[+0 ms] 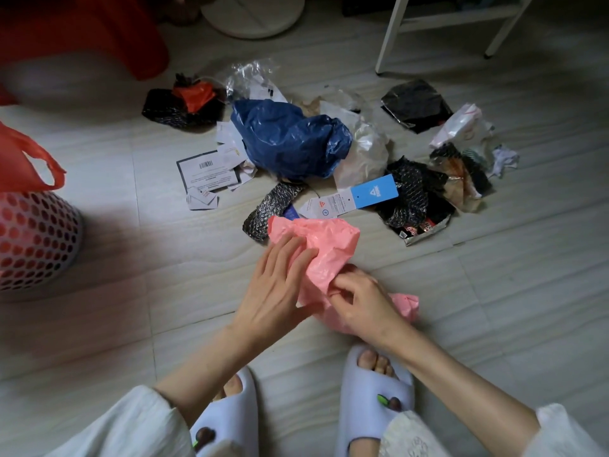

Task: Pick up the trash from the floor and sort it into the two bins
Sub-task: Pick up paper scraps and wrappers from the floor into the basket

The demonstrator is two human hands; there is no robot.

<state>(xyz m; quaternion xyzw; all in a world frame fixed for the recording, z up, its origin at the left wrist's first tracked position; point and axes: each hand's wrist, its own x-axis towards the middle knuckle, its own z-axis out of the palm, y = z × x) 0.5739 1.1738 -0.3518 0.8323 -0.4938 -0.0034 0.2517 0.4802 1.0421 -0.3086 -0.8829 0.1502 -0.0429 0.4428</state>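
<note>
A crumpled pink plastic bag (pixel 329 245) lies on the floor just in front of my feet. My left hand (pixel 276 285) rests on its left side with fingers straight, pressing it. My right hand (pixel 359 301) pinches a fold of the same bag with curled fingers. Beyond it lies a heap of trash: a blue plastic bag (pixel 290 140), black netted wrappers (pixel 270 206), a blue hang tag (pixel 372 192), paper slips with a barcode (pixel 207 173) and clear plastic (pixel 250 77). A perforated pink bin (pixel 33 239) lined with a red bag stands at the left edge.
A red stool or bin (pixel 79 31) sits at the top left, a round white base (pixel 253 14) at the top, and white furniture legs (pixel 392 34) at the top right. My two feet in pale slippers (pixel 372 400) are at the bottom. More wrappers (pixel 461 159) lie to the right.
</note>
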